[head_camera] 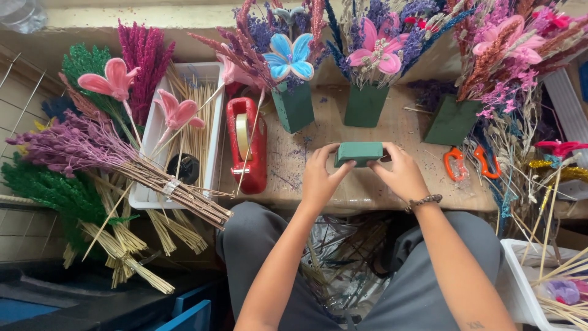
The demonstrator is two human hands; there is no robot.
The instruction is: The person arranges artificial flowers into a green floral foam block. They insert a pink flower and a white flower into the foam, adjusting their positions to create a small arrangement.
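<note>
Both hands hold a green foam block over the near table edge.

Left hand [318, 178] and right hand [401, 175] clasp the rectangular green floral foam block [359, 153]; the white plastic tray [149, 132] at left holds straw stems, its bottom hidden.

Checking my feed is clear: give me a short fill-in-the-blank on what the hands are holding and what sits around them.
1. Both hands, left hand and right hand, grip a green foam ____.
2. The tape dispenser left of it is ____ in colour.
3. The scissors to the right have ____ handles.
4. The beaded bracelet is on the ____ wrist.

Missing words: block; red; orange; right
</note>
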